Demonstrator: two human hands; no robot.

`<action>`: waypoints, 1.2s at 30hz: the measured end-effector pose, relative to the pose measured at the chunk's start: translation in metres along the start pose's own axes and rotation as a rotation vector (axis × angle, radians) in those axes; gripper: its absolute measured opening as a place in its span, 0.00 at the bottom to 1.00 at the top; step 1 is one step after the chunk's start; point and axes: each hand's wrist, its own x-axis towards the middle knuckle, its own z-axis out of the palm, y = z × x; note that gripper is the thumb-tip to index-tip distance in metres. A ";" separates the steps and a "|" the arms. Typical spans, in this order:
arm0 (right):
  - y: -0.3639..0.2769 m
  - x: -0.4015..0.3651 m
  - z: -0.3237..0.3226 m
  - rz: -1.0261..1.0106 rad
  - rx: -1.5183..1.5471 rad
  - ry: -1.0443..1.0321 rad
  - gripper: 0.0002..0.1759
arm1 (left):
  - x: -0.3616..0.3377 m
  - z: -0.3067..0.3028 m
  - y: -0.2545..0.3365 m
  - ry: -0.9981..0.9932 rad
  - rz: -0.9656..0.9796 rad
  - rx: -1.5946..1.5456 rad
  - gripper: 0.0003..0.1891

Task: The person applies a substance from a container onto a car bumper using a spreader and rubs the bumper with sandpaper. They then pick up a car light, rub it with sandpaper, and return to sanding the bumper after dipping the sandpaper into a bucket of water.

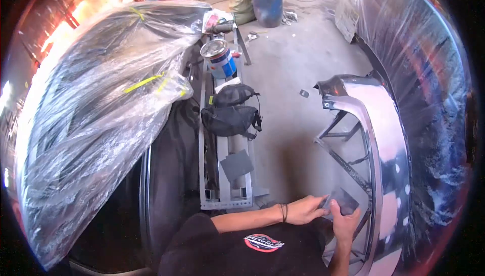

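In front of my chest, both hands hold a dark grey piece of sandpaper point(347, 201). My left hand point(305, 210), with dark bands on its wrist, pinches the sheet's left edge. My right hand point(344, 220) grips it with the thumb pressed on its face; the other fingers are mostly hidden behind. Just right of my hands stands a car fender point(391, 160), dark with pale pinkish and white patches, held on a dark metal stand point(348, 172).
A metal rack point(226, 205) on my left carries dark sandpaper sheets point(236, 165), a black bag point(231, 119) and a paint can point(218, 59). Plastic sheeting point(101, 109) drapes a car beside it. More wrapped panels point(434, 99) stand right. A blue drum point(267, 1) stands behind.
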 end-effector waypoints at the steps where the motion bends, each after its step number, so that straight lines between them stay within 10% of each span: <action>1: -0.002 0.012 -0.002 0.077 0.033 -0.166 0.14 | 0.005 0.001 -0.009 0.003 -0.001 0.012 0.20; 7: -0.011 0.084 -0.038 0.052 -0.333 -0.551 0.11 | 0.057 0.004 -0.032 -0.004 -0.120 -0.027 0.22; 13: 0.026 0.122 -0.060 0.106 0.172 0.106 0.16 | 0.121 0.016 0.006 0.233 -0.086 0.202 0.22; 18: 0.036 0.141 -0.085 0.112 0.312 -0.054 0.17 | 0.151 0.020 0.019 0.016 -0.010 0.217 0.26; 20: 0.042 0.150 -0.095 0.082 0.400 -0.097 0.18 | 0.162 0.018 0.019 -0.067 -0.279 0.076 0.25; 22: 0.063 0.154 -0.101 0.076 0.431 -0.085 0.20 | 0.170 0.019 -0.033 0.040 -0.227 -0.701 0.33; 32: 0.055 0.153 -0.113 0.210 1.185 -0.183 0.25 | 0.217 -0.017 -0.027 -0.081 -0.545 -0.451 0.27; 36: 0.051 0.156 -0.096 0.282 1.265 0.245 0.23 | 0.234 -0.053 -0.008 -0.147 -0.220 -0.711 0.25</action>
